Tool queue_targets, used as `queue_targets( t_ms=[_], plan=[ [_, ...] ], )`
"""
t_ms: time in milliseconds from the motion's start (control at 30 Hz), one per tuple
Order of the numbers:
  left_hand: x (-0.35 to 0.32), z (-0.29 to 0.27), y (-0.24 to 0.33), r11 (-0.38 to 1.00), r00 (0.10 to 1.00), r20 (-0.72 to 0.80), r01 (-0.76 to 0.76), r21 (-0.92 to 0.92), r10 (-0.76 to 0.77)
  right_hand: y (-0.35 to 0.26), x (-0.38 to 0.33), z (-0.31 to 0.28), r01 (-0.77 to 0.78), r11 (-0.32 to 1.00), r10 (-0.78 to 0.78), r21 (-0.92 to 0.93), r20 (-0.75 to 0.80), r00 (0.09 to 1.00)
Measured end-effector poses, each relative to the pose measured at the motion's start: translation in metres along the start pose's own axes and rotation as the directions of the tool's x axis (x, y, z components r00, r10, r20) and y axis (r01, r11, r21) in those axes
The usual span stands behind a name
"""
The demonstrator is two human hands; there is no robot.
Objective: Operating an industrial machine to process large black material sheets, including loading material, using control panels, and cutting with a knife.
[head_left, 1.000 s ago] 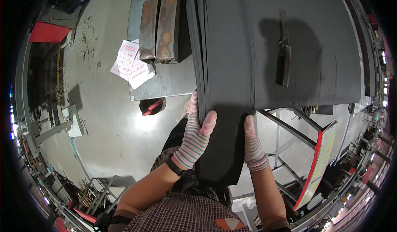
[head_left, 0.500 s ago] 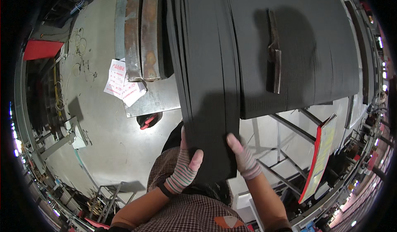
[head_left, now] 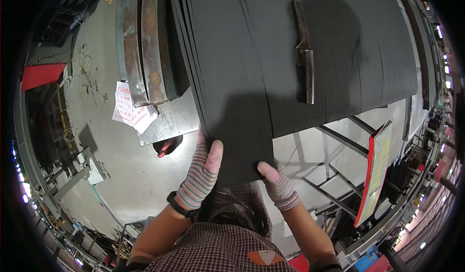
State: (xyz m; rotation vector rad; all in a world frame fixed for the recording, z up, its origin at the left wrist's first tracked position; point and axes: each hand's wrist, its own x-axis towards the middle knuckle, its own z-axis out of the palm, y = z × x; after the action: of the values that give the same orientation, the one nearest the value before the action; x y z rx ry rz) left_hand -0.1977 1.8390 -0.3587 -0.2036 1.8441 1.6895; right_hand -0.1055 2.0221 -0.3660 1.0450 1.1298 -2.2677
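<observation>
A long stack of black flat strips point(head_left: 240, 151) extends toward me past the near edge of the work surface. My left hand point(head_left: 206, 165), in a striped glove with bare fingertips, grips the stack's left edge, thumb on top and fingers hidden beneath. At the near right corner my right hand point(head_left: 278, 182), gloved alike, has its thumb on the edge; its other fingers are mostly hidden. To the right, a dark metal bar-like tool point(head_left: 305, 54) with a narrower upper part lies on the wide black sheets point(head_left: 339, 78).
Rusty metal bars point(head_left: 155, 63) flank the stack at the left. Printed papers point(head_left: 131, 109) lie by a metal plate point(head_left: 169, 121), with a red-handled item point(head_left: 167, 147) below it. At right stand a metal frame point(head_left: 334, 194) and a red-edged board point(head_left: 373, 175).
The strips' near end has moved away from me, and the stack now sits closer against the sheets at right. Both hands stay on it. The view has shifted slightly.
</observation>
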Motion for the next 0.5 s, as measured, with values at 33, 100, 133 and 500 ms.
queue_targets(
  t_ms=[33,100,133,500],
  plan=[
    [-0.002,-0.004,0.007,1.0,1.0,0.005,0.002,0.006,-0.002,-0.008,0.009,0.005,-0.006,1.0,0.005,-0.024,-0.029,1.0],
    [-0.008,-0.014,0.017,0.962,0.997,0.062,0.026,0.271,-0.045,-0.019,0.026,0.018,0.055,0.998,-0.057,-0.034,-0.049,0.997],
    [-0.007,-0.013,0.006,0.94,1.0,0.026,-0.006,0.342,-0.003,-0.028,0.028,0.024,0.036,0.999,-0.039,-0.041,-0.067,0.997],
    [0.005,0.002,-0.016,0.701,0.883,-0.097,-0.294,0.65,0.459,-0.008,0.022,0.029,0.049,0.998,-0.04,0.034,-0.215,0.976]
  ],
)
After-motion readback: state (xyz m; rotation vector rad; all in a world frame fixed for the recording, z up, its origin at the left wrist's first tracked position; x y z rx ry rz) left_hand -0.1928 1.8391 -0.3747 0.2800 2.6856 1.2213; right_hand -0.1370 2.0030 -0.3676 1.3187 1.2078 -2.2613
